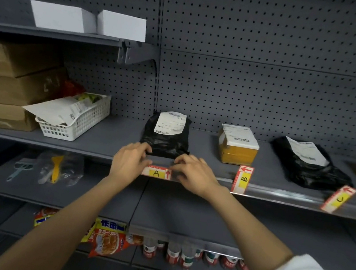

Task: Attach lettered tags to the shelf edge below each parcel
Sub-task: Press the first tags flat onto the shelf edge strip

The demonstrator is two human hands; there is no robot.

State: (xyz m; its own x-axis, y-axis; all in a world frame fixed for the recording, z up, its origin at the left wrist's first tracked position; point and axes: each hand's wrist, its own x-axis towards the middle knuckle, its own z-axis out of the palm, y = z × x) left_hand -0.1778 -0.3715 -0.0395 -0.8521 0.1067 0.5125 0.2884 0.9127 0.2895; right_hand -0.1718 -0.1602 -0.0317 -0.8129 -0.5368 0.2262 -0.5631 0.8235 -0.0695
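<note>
Between the left hand (128, 161) and right hand (191, 173), the thin red-and-yellow paper tag A (156, 173) is pinched at both ends; it looks light and bendable, easily creased.

I'm looking at a dark grey metal shelving unit w/ perforated pegboard back panel (269, 55). An upright slotted post (158, 43) splits it into two bays. Upper left shelf (47, 33) sits on a bracket (129, 53). Lower shelf board (90, 195) below. Light is dim, corners darker.
</note>
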